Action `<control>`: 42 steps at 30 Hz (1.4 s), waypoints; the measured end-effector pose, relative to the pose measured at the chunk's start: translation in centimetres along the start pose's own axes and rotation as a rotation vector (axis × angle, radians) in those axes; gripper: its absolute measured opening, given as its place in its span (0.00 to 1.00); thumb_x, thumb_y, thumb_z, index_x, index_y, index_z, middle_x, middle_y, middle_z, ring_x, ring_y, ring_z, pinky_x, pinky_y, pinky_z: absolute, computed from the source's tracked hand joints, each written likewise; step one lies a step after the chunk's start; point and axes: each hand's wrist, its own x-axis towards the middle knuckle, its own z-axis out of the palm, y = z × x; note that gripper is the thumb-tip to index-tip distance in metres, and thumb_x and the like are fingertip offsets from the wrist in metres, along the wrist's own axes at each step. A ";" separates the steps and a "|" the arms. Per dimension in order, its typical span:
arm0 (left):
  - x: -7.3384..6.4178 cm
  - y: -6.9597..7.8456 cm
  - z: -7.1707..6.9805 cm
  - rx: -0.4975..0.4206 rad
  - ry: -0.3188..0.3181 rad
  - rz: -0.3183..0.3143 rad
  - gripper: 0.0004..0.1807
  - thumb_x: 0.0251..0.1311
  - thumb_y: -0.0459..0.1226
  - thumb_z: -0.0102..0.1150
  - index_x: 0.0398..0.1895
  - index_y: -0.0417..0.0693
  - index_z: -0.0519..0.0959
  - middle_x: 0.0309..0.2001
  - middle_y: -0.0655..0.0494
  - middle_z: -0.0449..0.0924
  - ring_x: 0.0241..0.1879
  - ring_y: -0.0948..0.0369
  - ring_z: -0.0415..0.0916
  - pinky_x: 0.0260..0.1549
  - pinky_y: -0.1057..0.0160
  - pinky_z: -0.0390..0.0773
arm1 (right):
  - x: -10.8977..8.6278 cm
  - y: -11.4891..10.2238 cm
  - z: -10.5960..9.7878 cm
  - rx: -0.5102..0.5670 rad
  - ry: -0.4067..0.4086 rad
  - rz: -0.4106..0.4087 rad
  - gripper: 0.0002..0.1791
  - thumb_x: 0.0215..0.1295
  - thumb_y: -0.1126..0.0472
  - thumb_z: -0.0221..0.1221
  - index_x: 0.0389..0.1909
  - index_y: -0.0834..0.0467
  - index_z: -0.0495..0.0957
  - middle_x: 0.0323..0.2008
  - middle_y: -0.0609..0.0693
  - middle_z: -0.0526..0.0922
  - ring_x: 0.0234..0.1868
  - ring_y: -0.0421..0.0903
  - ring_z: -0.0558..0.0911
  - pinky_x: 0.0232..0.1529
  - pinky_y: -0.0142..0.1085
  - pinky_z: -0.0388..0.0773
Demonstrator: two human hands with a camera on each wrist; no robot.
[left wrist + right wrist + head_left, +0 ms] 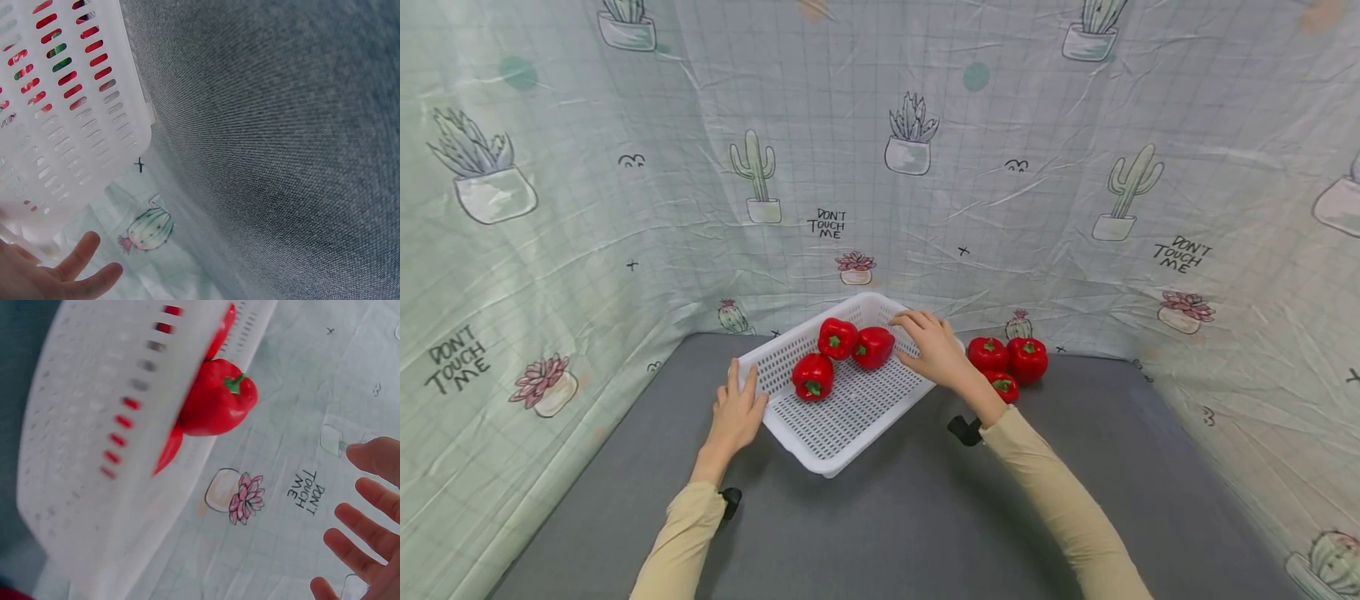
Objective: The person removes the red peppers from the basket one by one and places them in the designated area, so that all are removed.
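A white slotted plastic basket [865, 433] stands at an angle, with three red bell peppers [813, 377] inside. My left hand [737, 415] is at its left corner, with its thumb side over the rim; the left wrist view shows other fingers [81, 255] stretched out beside the wall. Above the basket's right end is my right hand [934, 348]. Its fingers [369, 528] are spread and hold nothing in the right wrist view, apart from the pepper [219, 399] that shows over the rim.
Three more red bell peppers [1027, 360] sit together on the grey table [880, 542], just right of the basket and near the right forearm. A cactus-print cloth [880, 200] hangs behind the table and along both sides.
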 end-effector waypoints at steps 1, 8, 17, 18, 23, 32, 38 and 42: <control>0.0 0.0 0.0 0.000 0.000 0.000 0.32 0.62 0.41 0.38 0.67 0.35 0.50 0.69 0.35 0.31 0.54 0.36 0.51 0.47 0.36 0.55 | 0.4 -0.1 0.0 0.008 0.003 0.009 0.23 0.53 0.58 0.60 0.52 0.54 0.70 0.54 0.51 0.72 0.55 0.49 0.67 0.51 0.52 0.63; -0.1 -0.1 -0.1 -0.004 0.000 0.001 0.32 0.63 0.41 0.38 0.67 0.35 0.50 0.69 0.36 0.31 0.54 0.36 0.51 0.47 0.35 0.54 | 3.6 -1.8 0.8 0.080 0.031 0.068 0.20 0.56 0.58 0.58 0.51 0.55 0.70 0.54 0.53 0.72 0.56 0.52 0.67 0.50 0.51 0.62; 0.0 -0.3 -0.3 0.001 0.007 0.006 0.32 0.63 0.42 0.37 0.67 0.36 0.49 0.69 0.36 0.31 0.54 0.36 0.50 0.47 0.35 0.54 | 7.7 -3.4 4.2 0.169 0.038 0.149 0.20 0.58 0.57 0.56 0.52 0.54 0.70 0.54 0.50 0.73 0.58 0.50 0.66 0.51 0.51 0.63; 0.0 -0.3 -0.3 -0.001 0.008 0.006 0.32 0.63 0.42 0.37 0.67 0.36 0.49 0.69 0.36 0.31 0.54 0.35 0.51 0.47 0.35 0.54 | 7.9 -3.6 4.7 0.167 0.043 0.156 0.19 0.58 0.57 0.55 0.52 0.53 0.70 0.54 0.50 0.73 0.57 0.49 0.67 0.51 0.51 0.63; 0.1 -0.2 -0.2 -0.002 0.011 0.010 0.32 0.63 0.42 0.38 0.67 0.36 0.50 0.69 0.36 0.32 0.53 0.35 0.51 0.47 0.35 0.55 | 8.8 -4.3 7.0 0.166 0.082 0.157 0.19 0.59 0.57 0.54 0.52 0.53 0.71 0.54 0.49 0.73 0.56 0.49 0.68 0.49 0.49 0.63; 0.0 -0.1 -0.2 -0.013 0.002 0.005 0.32 0.63 0.42 0.37 0.67 0.36 0.48 0.69 0.36 0.30 0.54 0.37 0.51 0.46 0.36 0.55 | 9.6 -5.5 10.3 0.071 0.061 0.123 0.19 0.61 0.54 0.51 0.53 0.51 0.69 0.54 0.49 0.71 0.54 0.48 0.68 0.47 0.43 0.64; -0.1 0.0 0.0 -0.007 0.004 0.006 0.32 0.63 0.42 0.36 0.67 0.36 0.49 0.69 0.36 0.31 0.54 0.36 0.51 0.47 0.36 0.55 | 9.2 -6.2 12.0 -0.037 -0.086 0.119 0.21 0.62 0.52 0.50 0.56 0.50 0.65 0.58 0.49 0.66 0.56 0.46 0.66 0.49 0.43 0.62; -0.1 -0.1 0.0 -0.006 0.010 0.010 0.32 0.63 0.42 0.36 0.67 0.36 0.49 0.69 0.36 0.32 0.54 0.35 0.51 0.47 0.35 0.55 | 9.0 -6.4 13.0 -0.144 -0.170 0.081 0.23 0.62 0.51 0.50 0.58 0.50 0.63 0.60 0.49 0.65 0.59 0.45 0.63 0.53 0.46 0.60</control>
